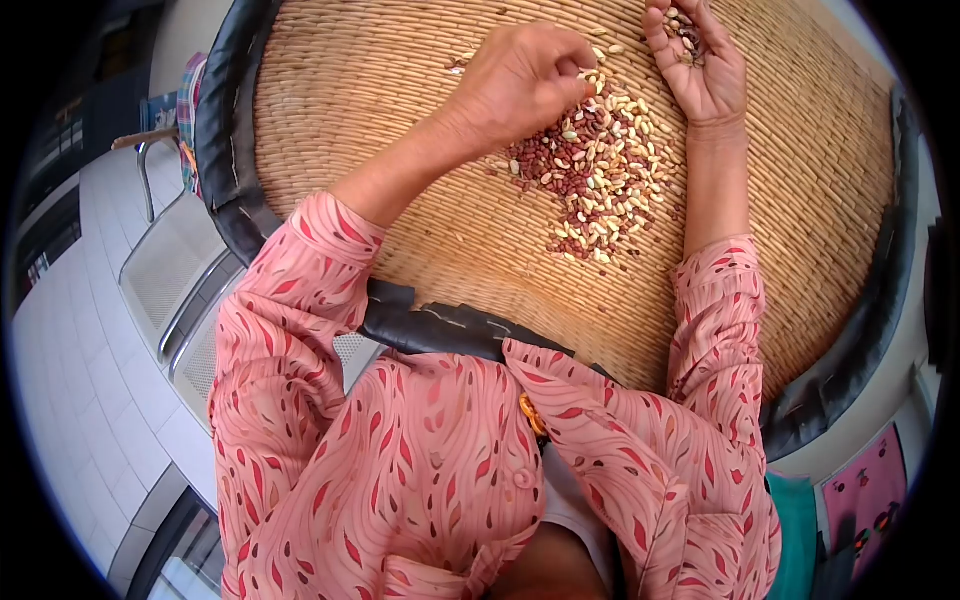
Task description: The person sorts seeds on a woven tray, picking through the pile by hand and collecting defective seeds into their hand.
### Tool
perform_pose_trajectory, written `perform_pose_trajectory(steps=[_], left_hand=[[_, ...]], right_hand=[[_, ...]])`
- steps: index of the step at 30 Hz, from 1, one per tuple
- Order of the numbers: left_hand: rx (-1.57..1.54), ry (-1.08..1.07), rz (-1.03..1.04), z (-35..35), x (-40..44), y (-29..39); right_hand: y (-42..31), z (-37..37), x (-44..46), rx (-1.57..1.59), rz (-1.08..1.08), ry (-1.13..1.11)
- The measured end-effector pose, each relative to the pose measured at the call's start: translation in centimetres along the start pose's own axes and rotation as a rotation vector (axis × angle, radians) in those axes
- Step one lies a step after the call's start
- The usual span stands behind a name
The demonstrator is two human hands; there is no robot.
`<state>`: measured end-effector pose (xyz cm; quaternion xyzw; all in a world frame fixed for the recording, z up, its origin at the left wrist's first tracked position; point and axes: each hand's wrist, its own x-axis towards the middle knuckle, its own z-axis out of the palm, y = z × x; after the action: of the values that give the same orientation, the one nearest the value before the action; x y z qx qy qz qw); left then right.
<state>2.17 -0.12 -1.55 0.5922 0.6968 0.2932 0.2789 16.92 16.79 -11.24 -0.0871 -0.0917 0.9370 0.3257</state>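
Note:
A loose heap of mixed beans (600,175), some pale cream and some dark red, lies on a round woven tray (450,250). Over the heap's far left edge is my left hand (525,85), palm down. Its thumb and forefinger are pinched together, and whatever they hold is too small to make out. My right hand (710,80) is turned palm up to the right of the heap, its fingers curled into a cup. In that palm sits a small handful of beans (684,38), pale ones mixed with dark bits. The fingertips are partly cut off by the top edge.
Black material (440,318) is stitched along the tray's rim, close to my patterned pink shirt (430,440). Perforated metal chairs (175,255) stand left of the tray on a pale tiled floor (95,370). A few beans are scattered away from the heap.

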Motion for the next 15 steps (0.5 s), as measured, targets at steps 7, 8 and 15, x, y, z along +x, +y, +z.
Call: perform_pose_trajectory(steps=[7, 8, 15], left_hand=[[0.305, -0.002, 0.156, 2.1, -0.7, -0.4], [0.319, -0.015, 0.140, 2.1, -0.7, -0.2], [0.337, -0.051, 0.115, 2.3, -0.8, 0.0]], right_hand=[[0.0, 0.1, 0.0, 0.035, 0.008, -0.029], [0.0, 0.0, 0.0, 0.034, 0.010, -0.020], [0.0, 0.0, 0.0, 0.031, 0.011, -0.012]])
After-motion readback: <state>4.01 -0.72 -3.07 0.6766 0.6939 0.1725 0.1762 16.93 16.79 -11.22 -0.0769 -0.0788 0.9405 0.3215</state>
